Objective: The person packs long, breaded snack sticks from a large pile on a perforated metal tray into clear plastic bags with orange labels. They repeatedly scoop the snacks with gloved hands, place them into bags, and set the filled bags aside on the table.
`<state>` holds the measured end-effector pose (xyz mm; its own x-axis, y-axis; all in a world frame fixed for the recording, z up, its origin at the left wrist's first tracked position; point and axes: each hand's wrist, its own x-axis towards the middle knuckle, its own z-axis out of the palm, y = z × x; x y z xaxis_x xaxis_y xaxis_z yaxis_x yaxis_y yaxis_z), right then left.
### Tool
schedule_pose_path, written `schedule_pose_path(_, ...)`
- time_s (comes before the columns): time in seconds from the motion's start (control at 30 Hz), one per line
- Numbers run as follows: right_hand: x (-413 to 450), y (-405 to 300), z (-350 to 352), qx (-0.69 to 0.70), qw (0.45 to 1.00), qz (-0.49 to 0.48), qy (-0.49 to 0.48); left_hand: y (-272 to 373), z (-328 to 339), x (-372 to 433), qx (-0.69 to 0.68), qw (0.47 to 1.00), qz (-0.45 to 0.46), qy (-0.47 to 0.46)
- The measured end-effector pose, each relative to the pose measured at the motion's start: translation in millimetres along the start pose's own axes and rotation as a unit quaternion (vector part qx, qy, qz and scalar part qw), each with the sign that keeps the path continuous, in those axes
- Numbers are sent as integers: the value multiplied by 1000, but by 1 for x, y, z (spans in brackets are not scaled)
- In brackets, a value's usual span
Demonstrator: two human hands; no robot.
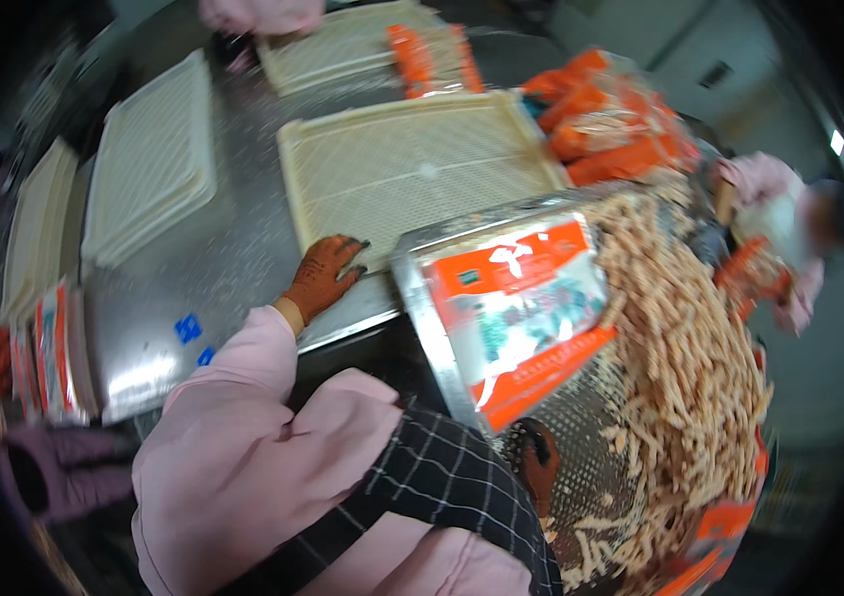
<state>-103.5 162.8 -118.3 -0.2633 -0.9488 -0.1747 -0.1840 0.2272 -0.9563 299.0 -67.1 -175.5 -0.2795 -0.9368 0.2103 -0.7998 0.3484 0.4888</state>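
My left hand [325,276], in an orange-brown glove with dark fingertips, rests at the near left corner of a cream plastic mesh tray [362,164], thumb and fingers apart. My right hand [540,462], gloved alike, is low over a perforated metal tray [578,425], just below the near corner of a glossy orange-and-clear printed plastic bag [522,313]. Whether it grips the bag cannot be told. The bag lies flat across the metal tray's left rim. Pale tan food sticks [683,343] are heaped along the right of that tray.
Filled orange bags [608,119] are piled beyond the mesh tray. White trays [154,164] stand at the left of the steel table [243,201], near a row of printed bags [61,350]. A co-worker [772,216] at right holds an orange bag; another person's sleeve [262,15] shows above.
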Motion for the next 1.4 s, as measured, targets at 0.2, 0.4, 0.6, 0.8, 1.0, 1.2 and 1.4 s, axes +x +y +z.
schedule_pose_path(0.2,-4,43,-17,-39,999,-18,-1,-84,-19,-175,203,865,-348,299)
schedule_pose_path(0.4,7,45,-20,-119,992,-29,19,-131,-51,-257,203,766,-581,187)
schedule_pose_path(0.6,5,32,-8,-131,990,-27,48,-144,-50,-259,194,796,-472,324)
schedule_pose_path(0.8,1,31,-9,-148,988,-32,41,-88,21,-301,229,857,-413,205)
schedule_pose_path(1.0,4,38,-13,-78,996,-19,31,-56,6,-286,252,895,-366,-46)
schedule_pose_path(1.2,0,10,-2,-67,997,-6,24,-77,4,-286,192,964,-185,17)
schedule_pose_path(1.4,1,7,1,-21,999,-20,24,-80,-18,-229,133,967,-208,63)
